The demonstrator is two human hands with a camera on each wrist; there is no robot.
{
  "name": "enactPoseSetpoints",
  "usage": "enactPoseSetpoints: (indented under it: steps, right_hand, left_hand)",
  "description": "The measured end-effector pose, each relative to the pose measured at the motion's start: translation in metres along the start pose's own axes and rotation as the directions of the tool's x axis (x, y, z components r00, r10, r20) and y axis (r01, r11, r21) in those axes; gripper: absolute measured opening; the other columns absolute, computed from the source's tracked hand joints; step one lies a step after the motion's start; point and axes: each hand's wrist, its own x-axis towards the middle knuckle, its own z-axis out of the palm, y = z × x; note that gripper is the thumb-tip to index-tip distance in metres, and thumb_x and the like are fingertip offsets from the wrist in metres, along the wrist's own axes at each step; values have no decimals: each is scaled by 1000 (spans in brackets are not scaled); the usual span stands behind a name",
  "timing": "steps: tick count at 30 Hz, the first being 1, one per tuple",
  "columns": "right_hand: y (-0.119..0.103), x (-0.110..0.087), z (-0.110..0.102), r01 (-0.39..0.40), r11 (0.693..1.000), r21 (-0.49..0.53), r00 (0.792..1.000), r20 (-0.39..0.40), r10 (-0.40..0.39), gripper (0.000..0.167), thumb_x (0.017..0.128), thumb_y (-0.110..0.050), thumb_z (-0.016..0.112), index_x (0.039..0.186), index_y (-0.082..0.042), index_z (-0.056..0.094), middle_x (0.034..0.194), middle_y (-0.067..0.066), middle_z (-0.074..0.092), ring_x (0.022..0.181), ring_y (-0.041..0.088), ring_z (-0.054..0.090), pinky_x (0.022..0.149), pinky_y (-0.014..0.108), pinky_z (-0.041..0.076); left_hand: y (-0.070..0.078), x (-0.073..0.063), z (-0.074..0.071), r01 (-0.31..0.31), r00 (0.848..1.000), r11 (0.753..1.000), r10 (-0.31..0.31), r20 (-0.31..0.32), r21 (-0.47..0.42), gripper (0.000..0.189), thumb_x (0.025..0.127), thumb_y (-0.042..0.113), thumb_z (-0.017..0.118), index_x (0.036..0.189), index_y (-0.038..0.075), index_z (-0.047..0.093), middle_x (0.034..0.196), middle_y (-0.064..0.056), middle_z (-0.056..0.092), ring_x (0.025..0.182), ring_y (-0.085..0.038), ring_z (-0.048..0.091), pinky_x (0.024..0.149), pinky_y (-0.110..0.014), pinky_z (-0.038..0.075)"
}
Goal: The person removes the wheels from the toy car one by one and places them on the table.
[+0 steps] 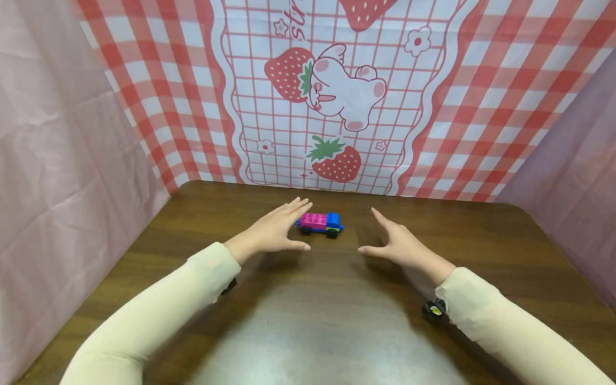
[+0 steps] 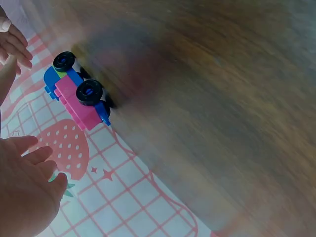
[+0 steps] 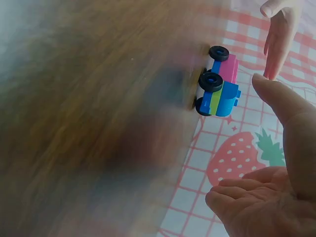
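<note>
A toy truck (image 1: 315, 221) built of bricks stands on its black wheels on the wooden table. Its bed is pink, and its blue cab points right, with a bit of yellow-green beneath. My left hand (image 1: 271, 229) is held just left of the truck, fingers extended and thumb apart, hiding part of its rear end in the head view. To the right, my right hand (image 1: 403, 244) hovers with fingers and thumb spread, a gap away from the cab. Both wrist views show the truck (image 2: 81, 94) apart from the palms, and neither hand holds anything.
The brown tabletop (image 1: 308, 299) extends toward the front. A red-and-white strawberry-print cloth (image 1: 298, 144) hangs behind its far edge. Pale pink cloth (image 1: 72, 160) hangs at the left, and a mauve cloth (image 1: 568, 155) at the right.
</note>
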Motion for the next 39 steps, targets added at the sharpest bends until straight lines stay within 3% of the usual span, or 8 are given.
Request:
enactPoseSetpoints:
  steps: [7,14,20,27,39]
  right_hand:
    - [-6,9,8,-18,996,90,1000,-18,20,107,77,-47,79,152,1,21,151,24,37,136,41,39,109,55,34]
    - [-13,18,14,-36,993,116,998,-43,42,106,75,-44,81,151,3,23,141,26,48,130,44,46,106,55,38]
    - [-19,29,23,-70,983,170,995,-54,80,97,76,-38,82,146,7,32,135,28,53,125,42,51,104,52,42]
    - [-26,41,32,-112,965,238,991,-47,126,88,75,-30,84,139,11,40,130,29,55,119,40,56,100,47,47]
    - [-34,59,41,-187,938,290,979,-26,203,72,76,-28,84,129,9,52,120,26,62,103,33,65,88,40,54]
  left_hand:
    - [-5,10,4,45,999,996,-43,31,-83,105,79,41,79,155,8,14,162,-10,16,150,-28,10,121,-44,12]
    - [-10,21,7,107,994,969,-98,53,-222,107,80,33,79,157,14,6,162,-11,12,149,-31,13,120,-46,14]
    - [-9,30,9,123,992,949,-112,57,-291,97,83,31,78,155,8,17,159,-13,22,148,-30,16,120,-44,16]
    - [-13,43,13,133,991,937,-121,57,-323,84,84,30,77,150,4,31,150,-13,41,141,-30,35,117,-43,27]
    - [-22,55,23,220,975,880,-193,108,-421,74,86,29,74,145,3,40,146,-15,48,135,-30,44,113,-42,32]
